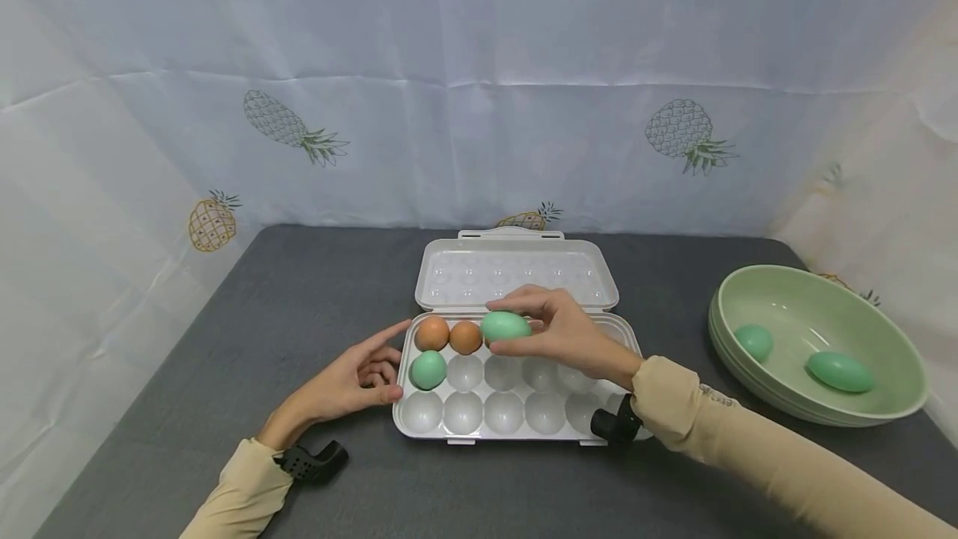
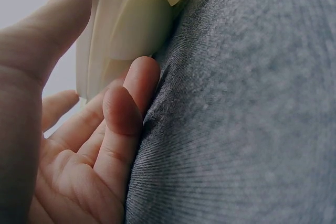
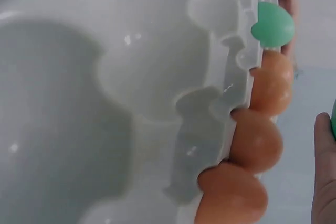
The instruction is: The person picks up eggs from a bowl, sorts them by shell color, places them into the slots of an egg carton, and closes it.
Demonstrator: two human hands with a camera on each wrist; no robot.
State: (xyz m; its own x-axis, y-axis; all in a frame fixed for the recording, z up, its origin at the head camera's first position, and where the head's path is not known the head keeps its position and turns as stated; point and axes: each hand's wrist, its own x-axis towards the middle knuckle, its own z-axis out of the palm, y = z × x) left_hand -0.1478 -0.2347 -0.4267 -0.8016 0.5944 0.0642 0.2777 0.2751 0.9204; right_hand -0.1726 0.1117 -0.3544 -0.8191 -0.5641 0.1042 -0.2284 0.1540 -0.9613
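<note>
My left hand (image 1: 352, 381) lies on the dark grey woven tabletop (image 1: 299, 306), pressed against the left end of the white plastic egg tray (image 1: 464, 431). Its forefinger is stretched up along the tray's corner and the other fingers are loosely curled under, holding nothing; the left wrist view shows those fingertips (image 2: 131, 98) touching the tray's outer wall.

My right hand (image 1: 565, 331) hovers over the back row of the tray and pinches a pale green egg (image 1: 505, 326) between thumb and fingertips, the egg lying sideways above the third cup from the left. It is not yet seated, as far as I can judge.

In the tray, two brown eggs (image 1: 448, 335) sit side by side in the back row, and one green egg (image 1: 428, 369) rests in the leftmost cup of the middle row. The right wrist view seems to show a third brown egg (image 3: 231, 195) in that row; from the head view my hand would cover it. The front row and most of the middle row are bare cups, so the filling looks barely begun.

Behind the tray its clear hinged lid (image 1: 516, 273) lies open. Off to the right, well apart, a pale green bowl (image 1: 883, 414) holds two more green eggs (image 1: 838, 371).

My hand hides the cups at the right end of the back row, so I cannot tell what lies there.
</note>
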